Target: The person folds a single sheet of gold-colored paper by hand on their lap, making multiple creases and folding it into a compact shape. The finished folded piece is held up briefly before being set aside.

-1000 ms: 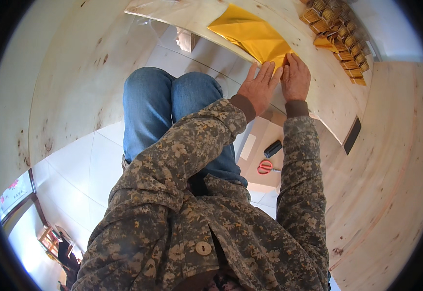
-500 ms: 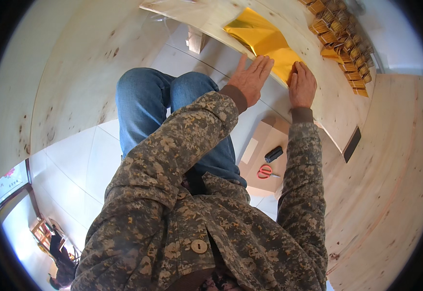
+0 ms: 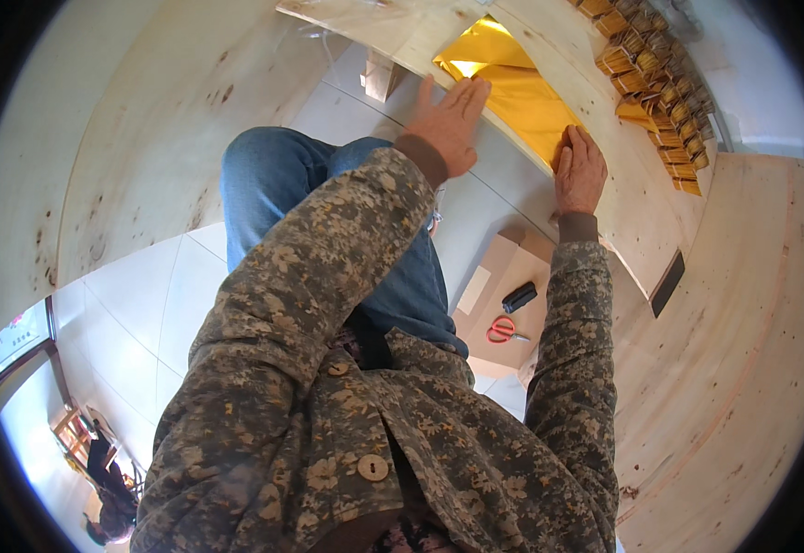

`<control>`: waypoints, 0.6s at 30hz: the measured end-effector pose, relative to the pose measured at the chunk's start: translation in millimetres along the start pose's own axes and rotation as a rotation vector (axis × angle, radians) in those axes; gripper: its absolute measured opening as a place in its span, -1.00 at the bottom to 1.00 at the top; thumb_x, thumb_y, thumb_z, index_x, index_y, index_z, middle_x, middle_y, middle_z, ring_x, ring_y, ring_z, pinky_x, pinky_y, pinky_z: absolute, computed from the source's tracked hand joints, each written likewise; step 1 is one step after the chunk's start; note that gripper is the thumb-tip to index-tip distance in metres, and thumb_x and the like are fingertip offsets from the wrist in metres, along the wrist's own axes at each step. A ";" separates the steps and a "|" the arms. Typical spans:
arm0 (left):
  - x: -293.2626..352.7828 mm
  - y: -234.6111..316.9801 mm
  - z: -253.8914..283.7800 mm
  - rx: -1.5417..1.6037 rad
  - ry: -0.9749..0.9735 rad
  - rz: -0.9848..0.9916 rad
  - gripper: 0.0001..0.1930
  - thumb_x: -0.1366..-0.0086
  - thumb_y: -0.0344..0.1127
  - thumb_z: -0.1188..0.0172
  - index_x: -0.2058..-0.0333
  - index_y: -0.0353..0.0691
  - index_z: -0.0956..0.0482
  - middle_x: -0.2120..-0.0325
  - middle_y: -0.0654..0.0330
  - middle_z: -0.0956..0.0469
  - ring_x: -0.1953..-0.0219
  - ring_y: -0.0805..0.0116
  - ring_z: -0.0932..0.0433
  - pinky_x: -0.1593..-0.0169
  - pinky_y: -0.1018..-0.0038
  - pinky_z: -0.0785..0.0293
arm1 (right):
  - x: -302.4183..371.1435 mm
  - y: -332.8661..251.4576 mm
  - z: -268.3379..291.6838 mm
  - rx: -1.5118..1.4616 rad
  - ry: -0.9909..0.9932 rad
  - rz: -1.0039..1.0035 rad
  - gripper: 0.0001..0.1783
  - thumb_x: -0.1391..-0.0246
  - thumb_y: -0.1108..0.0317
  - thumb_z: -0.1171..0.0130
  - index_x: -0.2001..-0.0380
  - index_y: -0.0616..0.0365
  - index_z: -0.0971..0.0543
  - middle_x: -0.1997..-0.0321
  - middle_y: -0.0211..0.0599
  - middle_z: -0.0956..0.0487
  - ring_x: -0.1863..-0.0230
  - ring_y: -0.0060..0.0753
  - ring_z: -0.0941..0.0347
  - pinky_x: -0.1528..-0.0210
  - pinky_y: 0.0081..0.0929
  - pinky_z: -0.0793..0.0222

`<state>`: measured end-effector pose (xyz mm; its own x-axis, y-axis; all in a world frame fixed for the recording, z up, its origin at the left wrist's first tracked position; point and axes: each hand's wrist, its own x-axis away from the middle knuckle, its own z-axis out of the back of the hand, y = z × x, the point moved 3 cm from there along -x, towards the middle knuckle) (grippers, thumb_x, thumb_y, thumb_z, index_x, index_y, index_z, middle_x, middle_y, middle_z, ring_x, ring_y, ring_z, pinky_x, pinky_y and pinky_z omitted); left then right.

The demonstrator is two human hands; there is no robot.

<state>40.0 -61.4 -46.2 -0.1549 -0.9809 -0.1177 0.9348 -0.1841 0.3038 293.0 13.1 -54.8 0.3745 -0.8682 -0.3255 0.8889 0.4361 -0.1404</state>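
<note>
A shiny gold-yellow sheet point(image 3: 522, 97), folded and creased, lies on the pale wooden board across the top. My left hand point(image 3: 446, 127) is at the sheet's near edge, its fingers stretched out and the thumb apart, holding nothing. Along the sheet's right edge rests my right hand point(image 3: 581, 173); its fingers are extended close together and touch the edge, with the thumb beside them. Whether any of the sheet is tucked under the right fingers is hidden.
Several tied bundles of folded yellow-brown paper point(image 3: 651, 88) are heaped at the board's far right. Below the board, a cardboard box point(image 3: 485, 318) on the tiled floor carries red-handled scissors point(image 3: 503, 330) and a black object point(image 3: 519, 296). A wooden panel point(image 3: 734, 369) stands at right.
My left hand has drawn left and a little nearer, off the sheet's middle. The sheet lies flatter and broader. My right hand has shifted slightly right and its fingers have straightened.
</note>
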 end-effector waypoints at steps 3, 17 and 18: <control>1.4 -20.0 3.8 -0.035 0.036 -0.013 -0.01 -0.11 -0.08 -0.27 -0.44 -0.26 0.03 -0.44 0.07 -0.12 -0.48 0.23 -0.07 -0.44 -0.15 0.17 | -0.6 -0.6 -1.1 -0.004 0.001 0.007 -0.56 -0.32 0.22 0.02 -0.23 -0.03 -0.48 -0.31 -0.31 -0.43 -0.31 -0.17 -0.30 -0.41 -0.18 -0.08; 2.7 -80.8 45.7 -0.022 0.144 0.057 -0.08 -0.20 0.10 -0.24 -0.42 -0.18 -0.09 -0.44 0.05 -0.12 -0.47 0.11 -0.07 -0.44 -0.11 0.14 | -2.9 -9.8 7.3 -0.032 -0.023 -0.009 -0.56 -0.30 0.32 0.03 -0.21 0.10 -0.48 -0.30 -0.21 -0.43 -0.30 -0.12 -0.29 -0.41 -0.18 -0.05; -3.8 -74.1 46.3 -0.005 0.118 -0.011 -0.14 -0.25 0.14 -0.20 -0.41 -0.16 -0.15 -0.44 0.04 -0.10 -0.47 0.10 -0.06 -0.45 -0.09 0.14 | -3.9 -10.0 8.1 -0.040 -0.027 -0.012 -0.56 -0.30 0.32 0.03 -0.21 0.11 -0.48 -0.30 -0.21 -0.43 -0.30 -0.12 -0.29 -0.41 -0.17 -0.05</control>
<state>-43.5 -46.9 -24.5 -0.1267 -0.9645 -0.2316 0.9349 -0.1942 0.2970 284.8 10.2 -44.5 0.3709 -0.8793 -0.2987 0.8826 0.4338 -0.1813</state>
